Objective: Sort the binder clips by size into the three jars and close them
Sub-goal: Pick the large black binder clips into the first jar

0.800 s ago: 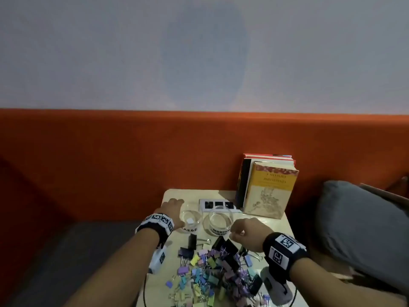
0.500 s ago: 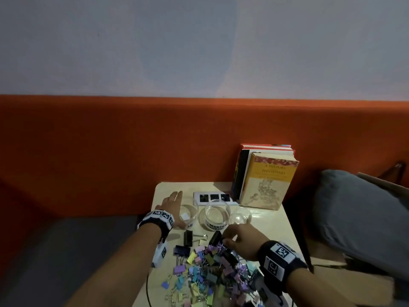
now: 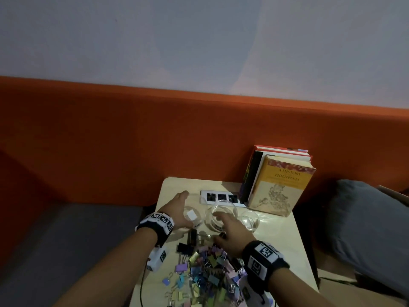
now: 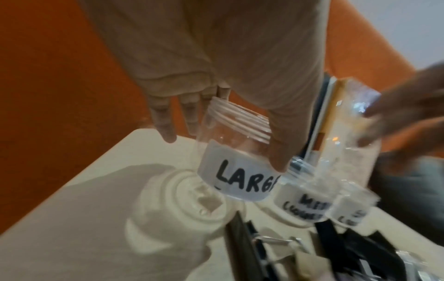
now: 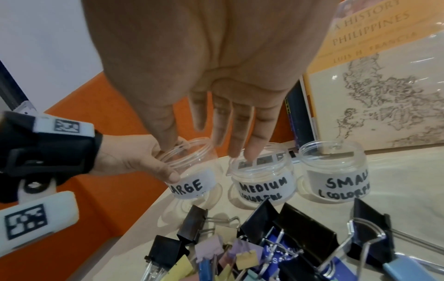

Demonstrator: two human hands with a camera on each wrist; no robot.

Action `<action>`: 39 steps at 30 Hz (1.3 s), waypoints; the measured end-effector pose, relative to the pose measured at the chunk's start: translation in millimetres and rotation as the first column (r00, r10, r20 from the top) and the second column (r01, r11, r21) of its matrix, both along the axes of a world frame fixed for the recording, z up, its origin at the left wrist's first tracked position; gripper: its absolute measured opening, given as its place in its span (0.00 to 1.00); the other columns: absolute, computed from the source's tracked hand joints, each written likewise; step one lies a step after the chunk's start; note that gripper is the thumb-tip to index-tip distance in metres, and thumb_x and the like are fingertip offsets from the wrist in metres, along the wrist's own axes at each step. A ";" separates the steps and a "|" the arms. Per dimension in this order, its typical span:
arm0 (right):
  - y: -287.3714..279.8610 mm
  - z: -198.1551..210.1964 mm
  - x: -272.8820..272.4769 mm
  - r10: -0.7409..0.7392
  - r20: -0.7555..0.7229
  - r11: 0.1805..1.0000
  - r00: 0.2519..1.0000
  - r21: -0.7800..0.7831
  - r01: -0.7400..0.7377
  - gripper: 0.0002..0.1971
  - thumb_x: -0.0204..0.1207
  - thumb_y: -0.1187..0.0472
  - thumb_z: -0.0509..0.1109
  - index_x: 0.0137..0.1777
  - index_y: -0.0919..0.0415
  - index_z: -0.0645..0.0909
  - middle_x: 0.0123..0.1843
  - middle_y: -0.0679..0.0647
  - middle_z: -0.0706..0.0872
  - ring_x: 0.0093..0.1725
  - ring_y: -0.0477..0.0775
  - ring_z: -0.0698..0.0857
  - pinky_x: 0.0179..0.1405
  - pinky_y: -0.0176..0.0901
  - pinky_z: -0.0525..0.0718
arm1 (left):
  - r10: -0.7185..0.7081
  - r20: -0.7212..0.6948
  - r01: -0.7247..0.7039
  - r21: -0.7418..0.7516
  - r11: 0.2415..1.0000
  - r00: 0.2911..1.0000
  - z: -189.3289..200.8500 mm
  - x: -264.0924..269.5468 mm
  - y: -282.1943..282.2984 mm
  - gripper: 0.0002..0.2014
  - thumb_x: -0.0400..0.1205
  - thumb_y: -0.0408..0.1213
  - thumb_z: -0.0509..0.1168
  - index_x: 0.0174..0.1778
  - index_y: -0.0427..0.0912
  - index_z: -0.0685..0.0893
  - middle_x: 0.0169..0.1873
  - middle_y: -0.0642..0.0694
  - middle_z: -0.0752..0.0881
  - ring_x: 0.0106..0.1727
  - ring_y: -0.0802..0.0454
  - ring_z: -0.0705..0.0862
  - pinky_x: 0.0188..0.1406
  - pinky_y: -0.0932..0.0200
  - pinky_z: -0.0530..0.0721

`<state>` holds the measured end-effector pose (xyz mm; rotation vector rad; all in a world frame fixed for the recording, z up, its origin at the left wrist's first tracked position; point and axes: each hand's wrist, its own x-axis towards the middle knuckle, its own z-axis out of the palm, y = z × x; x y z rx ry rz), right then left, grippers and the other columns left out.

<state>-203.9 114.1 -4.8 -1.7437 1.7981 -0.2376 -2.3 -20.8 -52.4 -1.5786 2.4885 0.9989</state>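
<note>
With the left hand (image 5: 134,161) curled round the clear plastic "LARGE" jar (image 5: 192,176) on the pale tabletop (image 3: 278,235), the right hand (image 3: 230,231) hovers spread, empty-gripped, over the middle clear "MEDIUM" jar (image 5: 261,178), the heap of black and pastel binder clips (image 3: 205,267) lying just beneath its wrist, nearest that hand.

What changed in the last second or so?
The right hand left the clip pile and reached forward, fingers now extended over the medium jar, holding nothing. The left hand still grips the large jar. Jars, pile and books stayed put.
</note>
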 end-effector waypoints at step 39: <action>258.9 -70.6 -96.1 0.055 0.199 0.983 0.978 0.159 -0.088 0.54 0.60 0.48 0.84 0.82 0.48 0.55 0.74 0.40 0.66 0.71 0.37 0.68 0.62 0.15 0.59 | -0.158 0.103 0.164 -0.052 0.985 0.982 -24.1 -73.5 277.5 0.08 0.84 0.41 0.60 0.52 0.50 0.85 0.52 0.52 0.85 0.54 0.51 0.82 0.54 0.53 0.83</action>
